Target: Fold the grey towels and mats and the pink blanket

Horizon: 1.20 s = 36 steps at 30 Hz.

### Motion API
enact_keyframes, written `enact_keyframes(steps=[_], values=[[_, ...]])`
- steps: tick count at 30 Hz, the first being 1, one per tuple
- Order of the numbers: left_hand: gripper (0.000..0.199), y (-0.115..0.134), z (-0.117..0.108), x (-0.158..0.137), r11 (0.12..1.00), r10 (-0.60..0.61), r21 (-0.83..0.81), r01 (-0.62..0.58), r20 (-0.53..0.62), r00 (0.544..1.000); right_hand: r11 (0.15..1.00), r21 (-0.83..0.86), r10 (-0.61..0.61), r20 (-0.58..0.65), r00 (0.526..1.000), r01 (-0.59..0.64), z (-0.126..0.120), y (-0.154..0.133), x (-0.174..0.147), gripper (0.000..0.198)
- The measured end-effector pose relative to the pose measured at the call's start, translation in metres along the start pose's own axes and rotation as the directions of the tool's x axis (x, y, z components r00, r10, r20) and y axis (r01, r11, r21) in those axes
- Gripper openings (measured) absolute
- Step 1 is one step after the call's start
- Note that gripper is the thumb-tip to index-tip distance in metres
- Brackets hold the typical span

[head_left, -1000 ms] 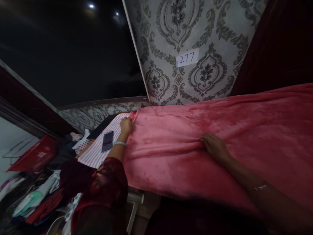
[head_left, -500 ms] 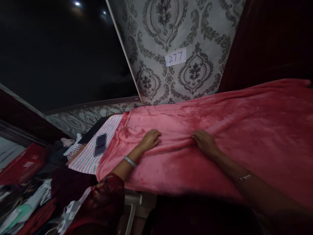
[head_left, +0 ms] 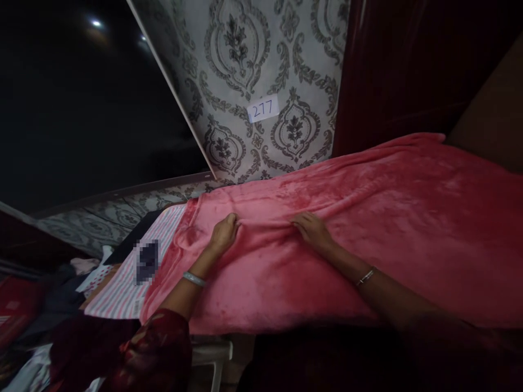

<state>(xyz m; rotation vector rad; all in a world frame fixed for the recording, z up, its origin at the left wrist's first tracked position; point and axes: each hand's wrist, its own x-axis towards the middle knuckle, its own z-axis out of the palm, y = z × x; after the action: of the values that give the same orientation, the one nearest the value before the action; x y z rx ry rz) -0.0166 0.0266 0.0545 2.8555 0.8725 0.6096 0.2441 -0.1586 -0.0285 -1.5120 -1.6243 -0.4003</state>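
A plush pink-red blanket (head_left: 261,277) is spread over a long surface, with a fold pulled taut between my two hands. My left hand (head_left: 224,234), a bangle on its wrist, is closed on the left end of that fold. Farther right, my right hand (head_left: 314,231) pinches the same fold, its fingers pointing left and partly curled into the cloth. The blanket's left edge is rumpled and overlaps a striped cloth (head_left: 163,234).
A blurred-out dark patch (head_left: 147,261) lies on the striped cloth. Clothes (head_left: 41,365) are heaped at lower left, near a red bag or box (head_left: 18,302). Behind stand a large dark screen (head_left: 102,109) and a patterned wall (head_left: 237,65). A white stool (head_left: 212,351) is below the blanket.
My left hand, looser with its fingers spread before, has closed on the blanket. The fold between the hands is now raised and tighter. My view has turned a little to the right.
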Motion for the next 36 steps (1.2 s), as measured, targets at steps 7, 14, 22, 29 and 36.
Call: enact_keyframes(steps=[7, 14, 22, 29, 36], values=[[0.020, 0.002, -0.038, 0.024, 0.944, 0.025, 0.325, -0.063, 0.121, 0.992, 0.991, -0.069, 0.100, -0.151, 0.984, -0.111, -0.040, 0.036, -0.014, 0.028], [0.028, -0.001, -0.044, 0.035, 0.931, 0.017, 0.364, -0.030, 0.041, 0.999, 0.913, -0.250, 0.313, -0.074, 0.947, -0.322, -0.109, 0.106, -0.047, 0.028], [0.034, -0.002, -0.053, 0.044, 0.913, 0.012, 0.408, -0.011, -0.001, 1.000, 0.899, -0.313, 0.347, 0.080, 0.935, -0.306, -0.134, 0.150, -0.056, 0.051], [0.036, -0.001, -0.062, 0.048, 0.922, -0.030, 0.386, 0.024, 0.009, 1.000, 0.943, -0.236, 0.289, 0.239, 0.927, -0.234, -0.135, 0.167, -0.046, 0.063], [0.035, 0.003, -0.071, 0.053, 0.918, -0.060, 0.393, 0.057, -0.005, 0.998, 0.954, -0.222, 0.255, 0.240, 0.937, -0.202, -0.138, 0.159, -0.037, 0.036]])
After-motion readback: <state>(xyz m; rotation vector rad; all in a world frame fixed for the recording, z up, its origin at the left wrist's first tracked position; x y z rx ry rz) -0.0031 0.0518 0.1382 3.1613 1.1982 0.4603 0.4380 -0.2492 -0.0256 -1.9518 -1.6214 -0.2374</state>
